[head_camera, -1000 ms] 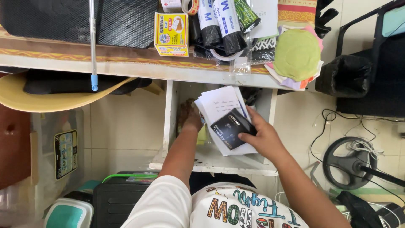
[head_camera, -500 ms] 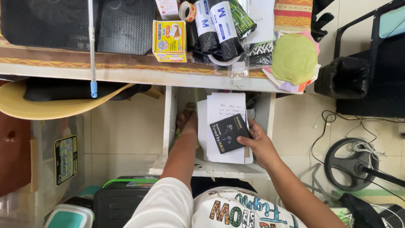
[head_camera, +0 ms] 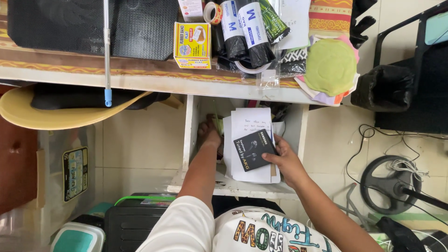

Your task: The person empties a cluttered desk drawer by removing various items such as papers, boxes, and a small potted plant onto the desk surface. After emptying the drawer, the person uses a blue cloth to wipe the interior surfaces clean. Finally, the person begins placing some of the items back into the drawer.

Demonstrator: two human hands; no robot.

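Head view: my right hand (head_camera: 285, 161) holds a small flat black cardboard box (head_camera: 254, 150) together with a stack of white paper sheets (head_camera: 249, 135), fingers pressed against the box's right edge and lower corner, thumb side under the stack. The box lies on top of the sheets, inside the open white shelf compartment (head_camera: 191, 140) below the bench (head_camera: 140, 77). My left hand (head_camera: 208, 135) reaches deeper into the same compartment, left of the papers; its fingers are hidden, so I cannot tell whether they are spread or closed on anything.

Handling, as I judge it: the box is light, stiff and smooth-faced, likely to slide off loose paper; grip it across opposite edges. The sheets are thin, limp and crease easily; support them from beneath.

Materials nearby: a yellow cardboard carton (head_camera: 192, 39) on the bench, rolls of glossy black plastic bags (head_camera: 242, 32) beside it, a round green fabric pad (head_camera: 330, 65) at the bench's right end, a pale metal pole with a blue tip (head_camera: 107, 51), a black mesh panel (head_camera: 93, 25)
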